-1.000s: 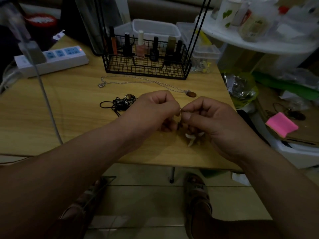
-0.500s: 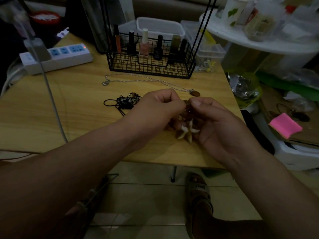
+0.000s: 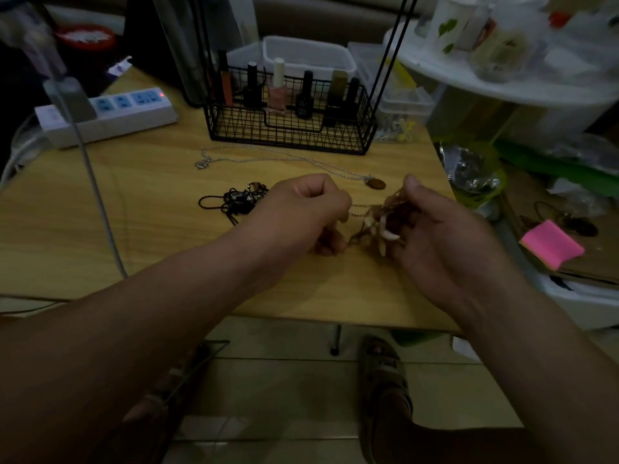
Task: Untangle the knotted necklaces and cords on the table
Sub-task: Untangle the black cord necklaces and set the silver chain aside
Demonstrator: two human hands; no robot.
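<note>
Head view: dim room, wooden table [image 3: 134,236], black wire basket [image 3: 288,135] at back. Brown knotted bundle [image 3: 378,222] with pale tooth-like pendants held in front of basket's right end. Left hand [image 3: 301,209] pinches thin strand [image 3: 360,205] leading from bundle; right hand [image 3: 442,229] curls round bundle. Likely light, limp, snag-prone; pendants maybe brittle. Best hold: loose strand beside knot. Black cord tangle [image 3: 234,200] and silver chain [image 3: 268,158] lie before basket.

Table [image 3: 134,209]: light wood grain.
Basket [image 3: 288,135]: black wire, zigzag mesh.
Power strip [image 3: 110,117]: white, blue sockets [image 3: 134,99], red light [image 3: 162,95].
Cord bundle [image 3: 234,200]: black.
Chain [image 3: 268,159]: silver, brown pendant [image 3: 375,184].
Tangled necklace [image 3: 378,222]: brown with white pieces.
Pad [image 3: 551,244]: bright pink.
</note>
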